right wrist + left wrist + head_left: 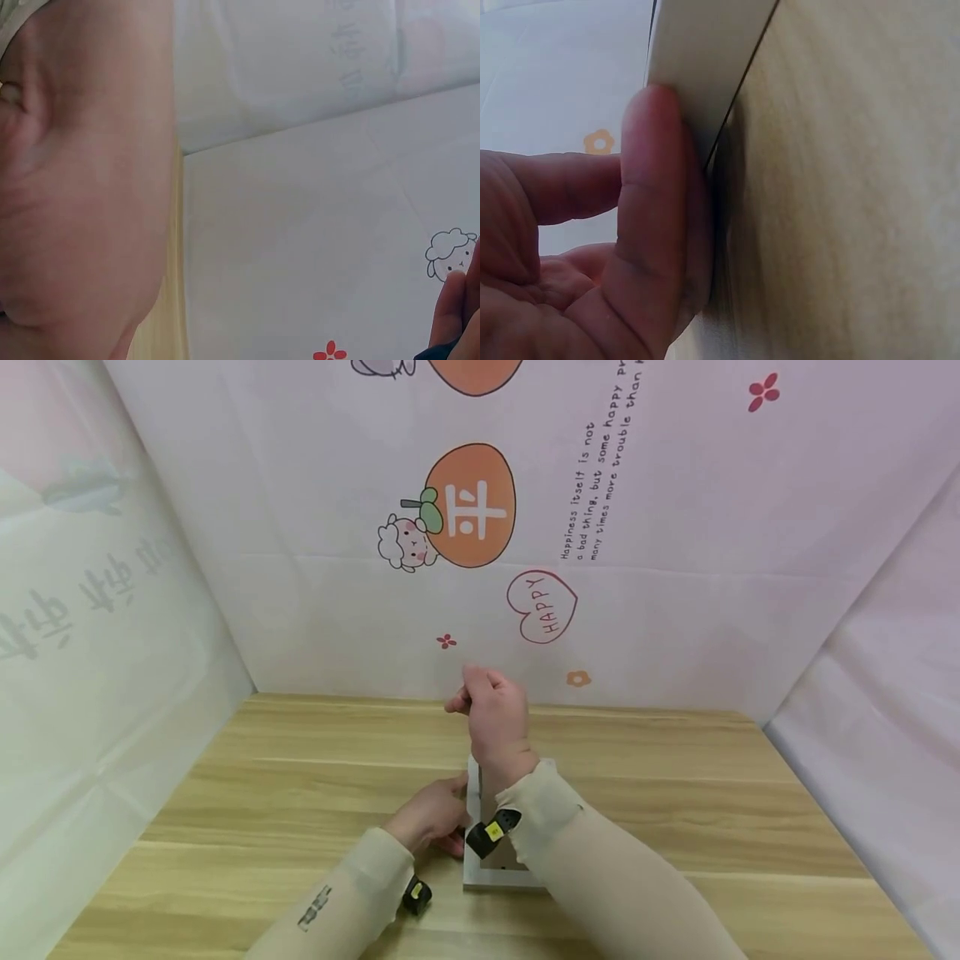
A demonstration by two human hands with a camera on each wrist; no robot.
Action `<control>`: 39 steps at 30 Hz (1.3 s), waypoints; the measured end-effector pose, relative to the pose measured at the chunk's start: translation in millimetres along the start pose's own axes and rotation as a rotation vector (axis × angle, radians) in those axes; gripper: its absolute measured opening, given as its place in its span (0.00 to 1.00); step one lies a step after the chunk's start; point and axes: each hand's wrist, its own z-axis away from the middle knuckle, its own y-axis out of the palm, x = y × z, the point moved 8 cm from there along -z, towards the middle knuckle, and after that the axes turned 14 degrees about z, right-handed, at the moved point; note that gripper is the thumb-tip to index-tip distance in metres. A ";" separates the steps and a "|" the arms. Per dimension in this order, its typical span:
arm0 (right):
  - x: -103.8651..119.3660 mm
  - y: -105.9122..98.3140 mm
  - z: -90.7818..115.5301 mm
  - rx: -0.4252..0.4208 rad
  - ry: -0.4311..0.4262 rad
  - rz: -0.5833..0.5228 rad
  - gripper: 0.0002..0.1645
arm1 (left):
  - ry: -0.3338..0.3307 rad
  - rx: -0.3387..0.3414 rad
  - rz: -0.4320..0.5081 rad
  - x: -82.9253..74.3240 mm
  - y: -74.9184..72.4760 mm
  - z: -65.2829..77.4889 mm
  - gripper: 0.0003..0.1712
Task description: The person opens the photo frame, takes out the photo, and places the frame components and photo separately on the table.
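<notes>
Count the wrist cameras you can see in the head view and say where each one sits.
2. One black camera sits on the right wrist, over the white frame. The other sits under the left wrist, near the table edge. Sleeves may hide parts.

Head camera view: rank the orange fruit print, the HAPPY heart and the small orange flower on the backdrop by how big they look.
1. Orange fruit print, largest.
2. HAPPY heart.
3. Small orange flower, smallest.
All lie on the same wall, so nearness hardly skews this.
</notes>
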 end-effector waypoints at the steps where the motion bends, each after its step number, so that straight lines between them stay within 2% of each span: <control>1: -0.8 -0.4 -0.9 0.004 0.006 -0.001 0.26 | -0.001 -0.001 -0.005 -0.1 -0.3 0.2 0.48; 8: -10.5 -14.2 -5.8 0.036 0.049 -0.065 0.26 | -0.016 0.004 -0.022 0.6 -0.8 -0.2 0.49; 12: -15.9 -37.7 -7.7 0.073 0.060 -0.070 0.27 | -0.011 0.016 0.002 0.6 1.2 -0.7 0.50; 14: -18.5 -52.7 -8.8 0.116 0.051 -0.035 0.29 | -0.012 0.022 0.014 1.1 2.6 -0.6 0.50; 19: -23.6 -93.6 -12.2 0.281 0.024 0.201 0.37 | -0.006 0.030 -0.005 1.4 4.0 0.4 0.49; 23: -29.4 -127.5 -11.3 0.382 0.021 0.510 0.42 | -0.006 0.020 -0.008 0.2 2.6 0.0 0.50; 26: -37.4 -148.3 -6.2 0.443 0.032 0.707 0.37 | -0.006 0.012 -0.002 0.3 2.0 -0.5 0.50; 29: -46.5 -167.3 1.0 0.510 0.059 0.814 0.28 | -0.008 0.010 -0.004 0.1 2.7 -1.3 0.50; 32: -54.1 -185.7 9.9 0.596 0.041 0.907 0.21 | -0.008 0.011 -0.004 0.3 4.0 -1.7 0.50; 35: -64.3 -196.7 24.6 0.751 -0.001 0.999 0.15 | -0.011 0.009 -0.005 0.7 3.9 -1.2 0.50; 39: -80.7 -200.6 51.6 0.950 -0.045 1.111 0.11 | -0.013 0.003 -0.018 1.2 1.5 -0.2 0.50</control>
